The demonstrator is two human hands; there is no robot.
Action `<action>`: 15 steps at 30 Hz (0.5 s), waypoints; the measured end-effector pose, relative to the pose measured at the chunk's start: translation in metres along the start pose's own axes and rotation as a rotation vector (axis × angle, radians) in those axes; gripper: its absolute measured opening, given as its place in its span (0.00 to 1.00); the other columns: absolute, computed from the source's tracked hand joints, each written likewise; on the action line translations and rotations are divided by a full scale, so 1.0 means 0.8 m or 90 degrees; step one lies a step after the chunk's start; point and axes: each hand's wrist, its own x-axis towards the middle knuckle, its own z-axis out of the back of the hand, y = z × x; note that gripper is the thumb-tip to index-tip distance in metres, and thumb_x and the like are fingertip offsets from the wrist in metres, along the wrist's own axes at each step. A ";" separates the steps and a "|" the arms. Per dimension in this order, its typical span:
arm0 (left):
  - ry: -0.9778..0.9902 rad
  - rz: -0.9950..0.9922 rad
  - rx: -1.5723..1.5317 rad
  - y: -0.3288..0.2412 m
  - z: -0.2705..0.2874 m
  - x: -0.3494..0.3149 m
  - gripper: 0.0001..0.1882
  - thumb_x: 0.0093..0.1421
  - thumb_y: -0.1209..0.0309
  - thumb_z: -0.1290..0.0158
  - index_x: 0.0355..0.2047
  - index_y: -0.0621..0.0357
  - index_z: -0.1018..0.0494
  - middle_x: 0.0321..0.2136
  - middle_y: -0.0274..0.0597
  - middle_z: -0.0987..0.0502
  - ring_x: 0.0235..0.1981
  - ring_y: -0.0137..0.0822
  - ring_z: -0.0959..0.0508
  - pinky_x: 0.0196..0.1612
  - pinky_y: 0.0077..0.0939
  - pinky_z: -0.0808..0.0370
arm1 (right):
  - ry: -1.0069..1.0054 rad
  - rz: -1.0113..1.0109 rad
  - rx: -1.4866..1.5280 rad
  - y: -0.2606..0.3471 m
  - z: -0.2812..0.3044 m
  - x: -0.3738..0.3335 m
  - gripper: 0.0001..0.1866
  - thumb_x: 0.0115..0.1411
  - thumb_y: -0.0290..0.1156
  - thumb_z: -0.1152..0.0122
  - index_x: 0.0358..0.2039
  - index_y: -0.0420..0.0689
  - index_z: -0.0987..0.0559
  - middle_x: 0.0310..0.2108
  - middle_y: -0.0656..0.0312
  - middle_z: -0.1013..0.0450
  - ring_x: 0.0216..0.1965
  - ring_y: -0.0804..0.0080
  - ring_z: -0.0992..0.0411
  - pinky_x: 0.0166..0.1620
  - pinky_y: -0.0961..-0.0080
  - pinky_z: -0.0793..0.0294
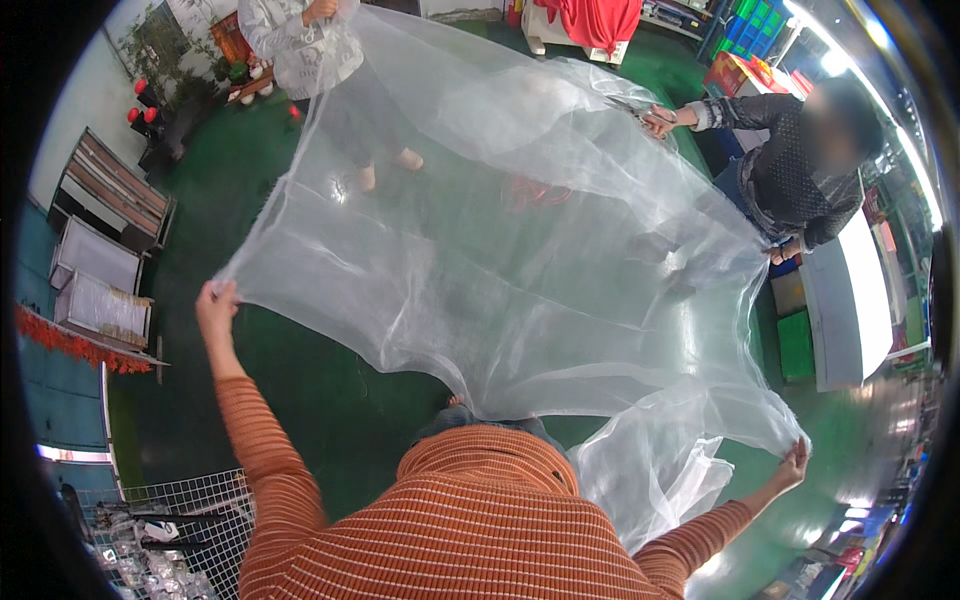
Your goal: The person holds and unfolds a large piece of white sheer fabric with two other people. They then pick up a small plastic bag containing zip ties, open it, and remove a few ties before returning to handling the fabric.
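A large sheet of sheer white mesh fabric (pixel 450 300) is spread in the air before me, and the floor shows through it. My left hand (pixel 217 305) pinches its near left corner, arm stretched out. Far to the right, my right hand (pixel 795 463) is closed on the near right edge, where a loose fold hangs down beside my body. At the far left a person (pixel 305 50) holds another corner up. A second person (pixel 800 140) at the right grips the edge with one hand, while the other holds what look like scissors (pixel 640 112) against the fabric.
Green floor (pixel 300 390) lies below. White boxes (pixel 100 275) and a slatted rack (pixel 118 190) stand at left. A wire grid (pixel 225 525) with packaged goods is at lower left. A white counter (pixel 850 300) and a green crate (pixel 796 346) stand at right.
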 end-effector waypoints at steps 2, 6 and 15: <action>-0.080 -0.015 -0.086 0.013 -0.035 -0.048 0.10 0.51 0.68 0.45 0.30 0.60 0.29 0.24 0.30 0.29 0.23 0.20 0.32 0.22 0.15 0.36 | -0.052 -0.029 0.062 0.006 -0.028 -0.034 0.12 0.54 0.25 0.46 0.39 0.47 0.22 0.32 0.70 0.25 0.24 0.86 0.35 0.22 0.89 0.43; -0.138 0.031 -0.192 -0.004 -0.100 -0.128 0.14 0.51 0.68 0.45 0.35 0.64 0.31 0.29 0.38 0.27 0.27 0.27 0.26 0.29 0.20 0.31 | -0.095 -0.120 0.126 0.022 -0.065 -0.079 0.13 0.53 0.24 0.47 0.40 0.46 0.22 0.35 0.69 0.25 0.31 0.83 0.32 0.27 0.88 0.40; -0.094 0.003 -0.310 -0.062 -0.113 -0.184 0.14 0.55 0.72 0.49 0.37 0.70 0.35 0.34 0.50 0.26 0.33 0.39 0.22 0.37 0.26 0.25 | -0.130 -0.103 0.217 0.141 -0.054 -0.085 0.12 0.55 0.27 0.46 0.40 0.46 0.22 0.39 0.67 0.27 0.37 0.81 0.31 0.34 0.88 0.37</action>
